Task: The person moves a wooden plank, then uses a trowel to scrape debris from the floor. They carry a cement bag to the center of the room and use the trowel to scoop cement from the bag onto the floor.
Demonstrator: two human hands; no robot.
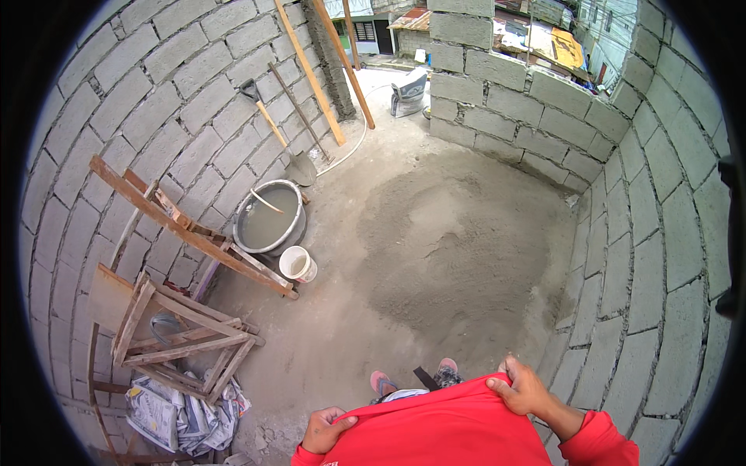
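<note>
Red shirt [454, 426] fills the near view, its front drawn out between two hands. I see the left hand [322, 432] pinching one side of the cloth between thumb and curled fingers, and the right hand [524, 389] pinching the other, thumb on top. To do this well, I would match both pinches and pull level, so the edge is taut without twisting. Both hands point inward, backs up; the right forearm enters from the lower right, but I can barely see the left one. Beyond the cloth I make out pink sandals [381, 383], then a broad gray heap [466, 241], perhaps cement mix. To its left stand a white bucket [307, 273] and a large tub [273, 248], a shovel [301, 168] leaning behind.
</note>
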